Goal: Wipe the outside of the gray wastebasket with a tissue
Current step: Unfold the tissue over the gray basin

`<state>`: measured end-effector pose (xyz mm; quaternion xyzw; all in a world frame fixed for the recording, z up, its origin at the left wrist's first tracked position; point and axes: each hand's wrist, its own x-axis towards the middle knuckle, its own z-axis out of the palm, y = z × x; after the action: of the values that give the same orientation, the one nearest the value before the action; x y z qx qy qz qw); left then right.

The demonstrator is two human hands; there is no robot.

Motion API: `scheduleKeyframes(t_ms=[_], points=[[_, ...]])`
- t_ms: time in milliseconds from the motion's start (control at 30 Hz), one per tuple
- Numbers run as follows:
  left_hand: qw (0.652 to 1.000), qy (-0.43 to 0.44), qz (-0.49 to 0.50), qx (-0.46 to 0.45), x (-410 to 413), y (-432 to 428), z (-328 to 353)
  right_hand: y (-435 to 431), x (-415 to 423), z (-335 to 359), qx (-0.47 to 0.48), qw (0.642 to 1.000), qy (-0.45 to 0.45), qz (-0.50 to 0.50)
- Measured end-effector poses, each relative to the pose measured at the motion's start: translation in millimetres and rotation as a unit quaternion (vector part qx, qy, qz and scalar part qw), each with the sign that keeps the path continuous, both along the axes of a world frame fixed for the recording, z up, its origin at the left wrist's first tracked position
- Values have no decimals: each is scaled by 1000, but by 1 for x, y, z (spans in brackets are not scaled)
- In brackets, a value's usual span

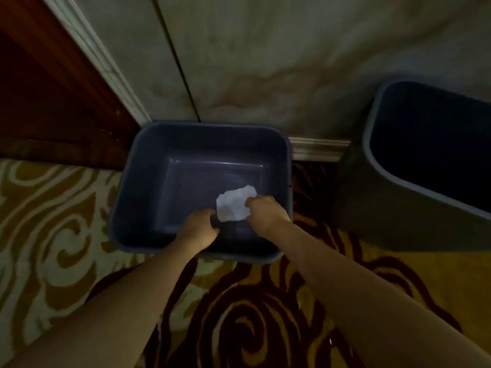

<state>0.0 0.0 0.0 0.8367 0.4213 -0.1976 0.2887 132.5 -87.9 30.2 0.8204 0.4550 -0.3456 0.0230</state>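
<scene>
Patterned carpet [53, 221] runs up to the marble wall [265, 49]. Second dark bin [414, 166] stands at the right, apart. Gray wastebasket [148, 181] sits against the wall's baseboard, open top up. Both hands are over its near rim: right hand [265, 212] pinches the white tissue [235, 204]; left hand [198, 229] curled, touching the tissue's edge, grip unclear.

Second bin [435, 166] cut off right.

I find no writing, label, brand or number that I can read anywhere in my view; the footage is dim and soft.
</scene>
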Motion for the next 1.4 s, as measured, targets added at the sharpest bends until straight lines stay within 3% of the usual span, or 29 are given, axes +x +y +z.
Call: scheduleKeyframes(t_ms=[200,300,433,667,800,1067,1400], points=[[999,-27,-17,13,26,34,-52,30,18,-56,-27,993,-66,89],[994,-20,-106,37,36,40,-69,39,24,-75,-26,990,-81,113],[987,-18,-145,74,43,36,-81,44,23,-89,-2,991,-83,101],[982,-34,-175,60,50,24,-79,36,13,-87,1,992,-74,99],[988,-53,-138,51,54,24,-59,30,19,-68,55,996,-45,61],[981,-186,-30,42,69,27,27,12,46,15,211,975,-52,-34],[963,-266,-27,-43,92,-39,128,-72,39,93,377,909,-44,-170]])
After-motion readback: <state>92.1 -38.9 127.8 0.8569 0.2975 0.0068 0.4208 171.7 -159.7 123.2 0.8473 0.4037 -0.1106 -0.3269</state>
